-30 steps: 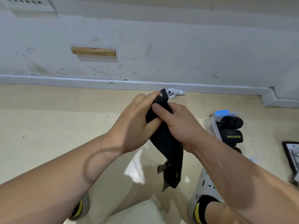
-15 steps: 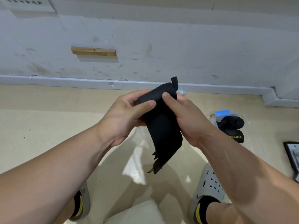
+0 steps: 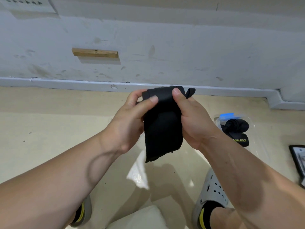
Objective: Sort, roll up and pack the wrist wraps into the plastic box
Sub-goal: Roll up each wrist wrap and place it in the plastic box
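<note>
A black wrist wrap (image 3: 162,128) hangs in mid-air in front of me, its top rolled over and a short tail hanging below. My left hand (image 3: 130,123) grips the rolled top from the left, thumb on the front face. My right hand (image 3: 193,119) pinches the same top from the right, thumb on its upper edge. A small loop sticks out at the wrap's upper right corner. On the floor to the right lies the clear plastic box (image 3: 257,129) with a blue clip. Inside it sit rolled black wraps (image 3: 236,128), one with yellow lettering.
The beige floor meets a white skirting board (image 3: 66,82) and a scuffed wall. My feet in grey clogs (image 3: 209,195) stand below. A dark flat object (image 3: 298,161) lies at the right edge. A white thing (image 3: 138,219) sits at the bottom centre.
Both hands have raised the wrap and rolled more of it, so the hanging tail is shorter. The view has shifted slightly.
</note>
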